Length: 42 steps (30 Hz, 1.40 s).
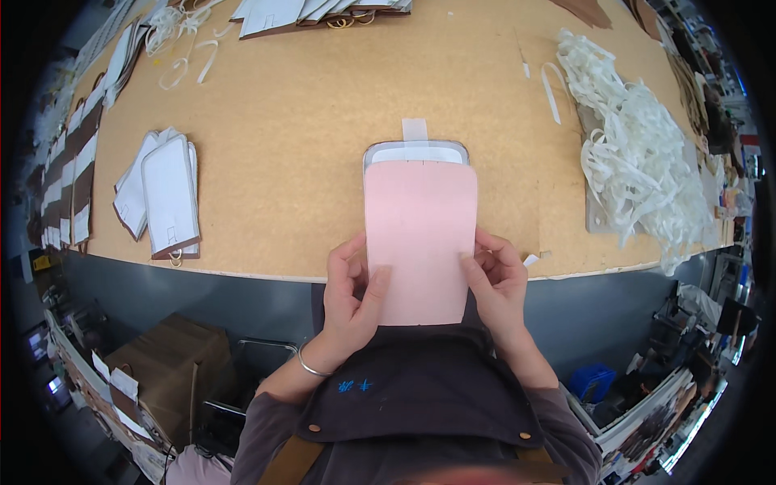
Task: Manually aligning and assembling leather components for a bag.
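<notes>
Sheet on table, strips right.

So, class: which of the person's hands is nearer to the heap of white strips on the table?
Right. The right hand grips the pink sheet's right edge, on the side toward the heap of white strips; the left hand holds the sheet's far edge.

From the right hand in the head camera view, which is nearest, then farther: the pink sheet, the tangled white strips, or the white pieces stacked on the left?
1. Pink sheet: held by the right hand.
2. Tangled white strips: upper right.
3. Stacked white pieces: far left.
</notes>
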Tool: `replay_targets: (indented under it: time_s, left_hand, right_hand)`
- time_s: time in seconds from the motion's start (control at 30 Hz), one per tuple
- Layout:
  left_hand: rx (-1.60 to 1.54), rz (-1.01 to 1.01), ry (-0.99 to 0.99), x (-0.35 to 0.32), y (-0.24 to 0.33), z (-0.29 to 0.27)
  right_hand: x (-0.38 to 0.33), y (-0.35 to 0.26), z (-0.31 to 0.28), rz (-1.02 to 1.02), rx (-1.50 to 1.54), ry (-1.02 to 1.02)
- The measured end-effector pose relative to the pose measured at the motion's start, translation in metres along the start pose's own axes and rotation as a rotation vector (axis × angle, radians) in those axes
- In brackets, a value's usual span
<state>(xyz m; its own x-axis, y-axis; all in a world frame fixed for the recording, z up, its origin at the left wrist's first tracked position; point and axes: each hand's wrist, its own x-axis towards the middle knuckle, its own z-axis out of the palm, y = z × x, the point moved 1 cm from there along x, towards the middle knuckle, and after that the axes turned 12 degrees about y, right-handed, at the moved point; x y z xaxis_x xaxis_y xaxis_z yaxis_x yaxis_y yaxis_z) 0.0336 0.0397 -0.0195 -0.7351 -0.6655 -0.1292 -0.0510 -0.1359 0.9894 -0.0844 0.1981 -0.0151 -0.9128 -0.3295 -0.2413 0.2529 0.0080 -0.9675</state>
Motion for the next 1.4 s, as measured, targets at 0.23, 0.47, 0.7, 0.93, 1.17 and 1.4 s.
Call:
replay_targets:
  time_s: [0.23, 0.47, 0.7, 0.93, 1.17, 1.4]
  left_hand:
    - [0.367, 0.218, 0.037, 0.015, 0.011, -0.002]
    - [0.459, 0.201, 0.051, 0.032, 0.011, 0.002]
    - [0.493, 0.206, 0.084, 0.039, 0.008, 0.006]
    - [0.611, 0.209, 0.055, 0.042, 0.011, 0.009]
    - [0.654, 0.24, 0.079, 0.041, 0.009, 0.01]
    - [0.656, 0.244, 0.11, 0.039, 0.009, 0.011]
  right_hand:
    - [0.015, 0.002, 0.0, -0.107, -0.146, 0.074]
    - [0.036, -0.009, 0.005, -0.232, -0.396, 0.107]
    - [0.044, -0.001, 0.006, -0.232, -0.397, 0.121]
    - [0.049, -0.002, 0.009, -0.219, -0.454, 0.128]
    - [0.048, -0.003, 0.01, -0.211, -0.494, 0.135]
    - [0.049, -0.002, 0.007, -0.206, -0.525, 0.108]
